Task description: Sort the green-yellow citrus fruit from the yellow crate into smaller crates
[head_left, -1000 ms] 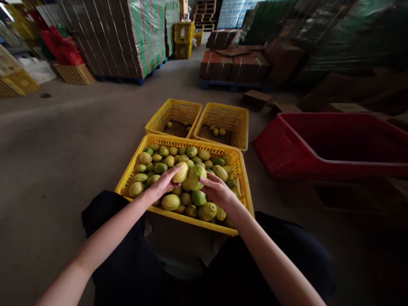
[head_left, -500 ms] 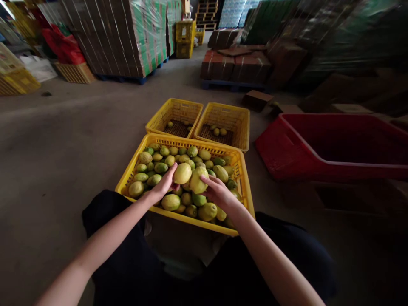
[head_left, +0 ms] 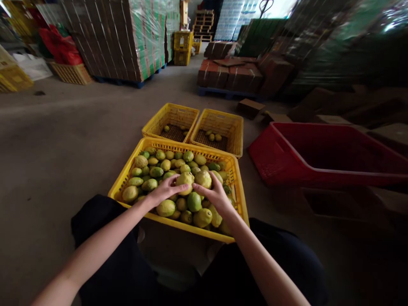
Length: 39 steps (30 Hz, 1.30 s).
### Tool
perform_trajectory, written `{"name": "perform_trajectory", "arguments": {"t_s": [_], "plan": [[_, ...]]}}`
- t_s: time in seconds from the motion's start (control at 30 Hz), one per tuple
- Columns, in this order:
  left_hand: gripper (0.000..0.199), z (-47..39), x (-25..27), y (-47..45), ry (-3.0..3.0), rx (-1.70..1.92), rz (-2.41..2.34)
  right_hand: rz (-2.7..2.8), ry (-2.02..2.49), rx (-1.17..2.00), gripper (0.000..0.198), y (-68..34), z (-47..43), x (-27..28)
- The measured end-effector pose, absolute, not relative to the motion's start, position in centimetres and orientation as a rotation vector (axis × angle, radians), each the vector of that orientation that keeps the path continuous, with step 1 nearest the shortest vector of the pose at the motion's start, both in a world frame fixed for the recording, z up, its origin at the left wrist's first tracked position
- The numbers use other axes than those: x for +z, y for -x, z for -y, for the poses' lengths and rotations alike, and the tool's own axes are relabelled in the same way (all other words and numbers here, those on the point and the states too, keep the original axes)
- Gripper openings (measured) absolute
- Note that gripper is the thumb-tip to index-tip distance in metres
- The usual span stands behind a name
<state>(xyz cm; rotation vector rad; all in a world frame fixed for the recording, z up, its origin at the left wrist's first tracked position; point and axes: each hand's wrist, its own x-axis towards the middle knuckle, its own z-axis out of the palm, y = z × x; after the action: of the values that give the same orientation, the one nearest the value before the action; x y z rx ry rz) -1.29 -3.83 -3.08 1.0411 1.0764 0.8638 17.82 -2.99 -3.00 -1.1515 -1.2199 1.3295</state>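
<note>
A large yellow plastic crate (head_left: 127, 170) full of yellow and green lemons (head_left: 165, 208) stands close in front of my knees. Over its middle, my left hand (head_left: 167, 190) is closed around a yellow lemon (head_left: 185, 180), thumb across the near side. Beside it, my right hand (head_left: 216, 193) grips a second yellow lemon (head_left: 203, 179) from the right. The two held lemons are side by side, nearly touching, just above the pile. Below them lies a greener lemon (head_left: 194, 202). Some fingertips are hidden behind the fruit.
Behind the crate stand two smaller yellow crates, a left one (head_left: 149, 127) and a right one (head_left: 237, 131), each with a few lemons. A red tub (head_left: 267, 161) is at the right. Farther back are strapped cartons (head_left: 245, 76) on a blue pallet and a wrapped stack (head_left: 146, 42).
Both hands have turned their lemons to show different sides, and my left thumb now lies across the front of its lemon. The camera view has shifted slightly.
</note>
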Motion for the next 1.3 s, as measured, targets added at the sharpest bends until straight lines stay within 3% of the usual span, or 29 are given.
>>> {"name": "perform_trajectory", "arguments": {"t_s": [0.17, 0.27, 0.53, 0.63, 0.73, 0.87, 1.0, 1.17, 1.3], "plan": [[0.061, 3.8, -2.1, 1.5, -1.395, 1.002, -1.035, 1.763, 1.098, 0.678, 0.057, -19.2, 2.4, -1.8], [0.058, 3.7, -2.1, 1.9, -1.654, 1.079, -1.046, 1.944, 1.007, 0.419, 0.05, -19.6, 2.8, -1.4], [0.054, 3.8, -1.9, 2.1, -1.922, 1.166, -1.066, 1.974, 0.88, 0.202, 0.046, -19.5, 3.2, -1.8], [0.059, 4.1, -1.4, 2.0, -1.823, 1.132, -1.092, 1.902, 0.927, 0.325, 0.05, -19.5, 3.3, -1.5], [0.056, 4.2, -1.3, 1.6, -1.442, 1.038, -1.05, 1.706, 1.019, 0.639, 0.057, -18.9, 3.6, -1.2], [0.057, 3.3, -2.4, 1.1, -0.78, 0.795, -0.953, 1.31, 1.175, 1.253, 0.043, -17.4, 4.2, -1.3], [0.049, 2.6, -3.6, 0.9, -0.536, 0.679, -1.01, 0.902, 1.25, 1.714, 0.038, -16.6, 4.2, -1.9], [0.034, 2.9, -3.5, 0.2, -0.438, 0.809, -1.023, 0.571, 1.169, 1.975, 0.037, -16.5, 3.5, -2.7], [0.03, 3.0, -3.2, -0.3, -0.338, 0.911, -0.89, 0.467, 0.972, 1.963, 0.036, -16.2, 3.4, -2.7]]}}
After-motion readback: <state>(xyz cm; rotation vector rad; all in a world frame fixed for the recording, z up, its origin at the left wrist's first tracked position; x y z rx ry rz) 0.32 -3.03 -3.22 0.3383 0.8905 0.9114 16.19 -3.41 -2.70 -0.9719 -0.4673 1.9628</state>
